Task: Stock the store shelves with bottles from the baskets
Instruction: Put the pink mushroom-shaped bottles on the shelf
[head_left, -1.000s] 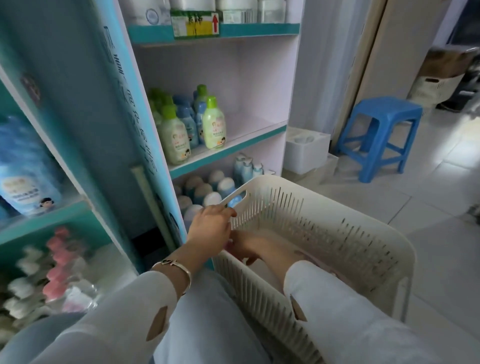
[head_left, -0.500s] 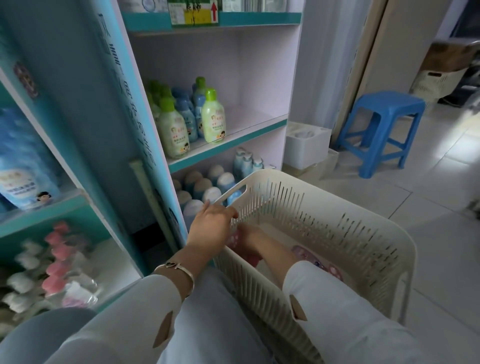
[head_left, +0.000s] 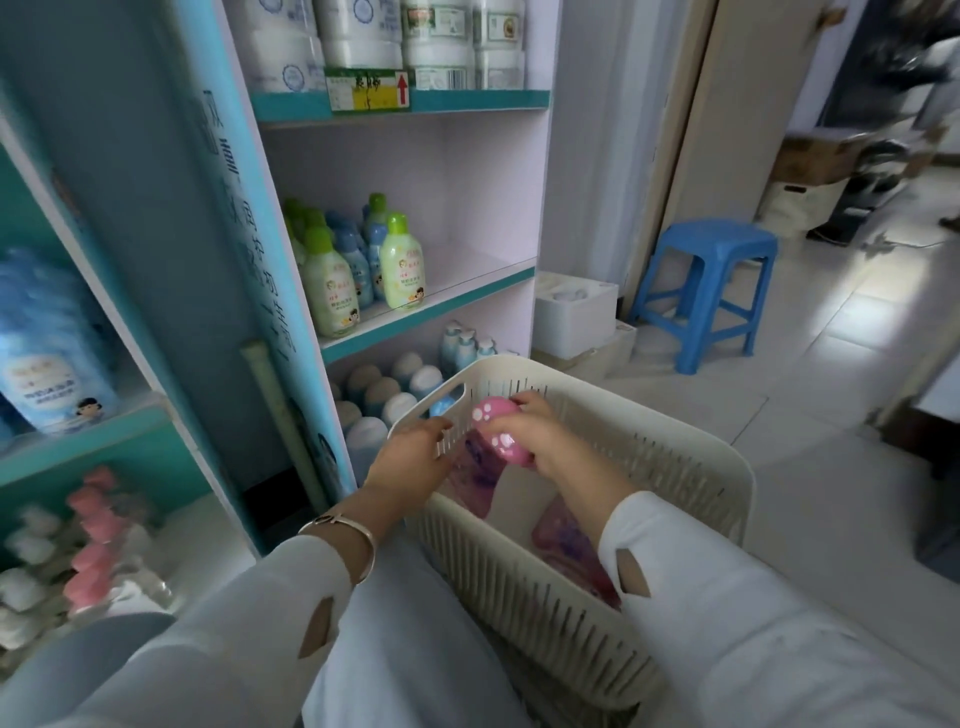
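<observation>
Since the earlier frame the right hand (head_left: 540, 439) has come up from the basket (head_left: 649, 441) floor. Its fingers are curled round two pink-capped bottles (head_left: 493, 415), now at rim height but still inside. The left hand (head_left: 415, 457) rests on the near rim; whether it grips I cannot tell. Best to lift straight up, clear of the slotted wall, holding both caps firmly. The shelf (head_left: 467, 280) has room beside the green-capped bottles (head_left: 400, 265); the stool (head_left: 711, 249) stands well apart.

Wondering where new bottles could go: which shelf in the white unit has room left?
The middle shelf, holding green-capped bottles on its left: its right half is bare. Tubs pack the top shelf; round-capped bottles crowd what shows below.
</observation>
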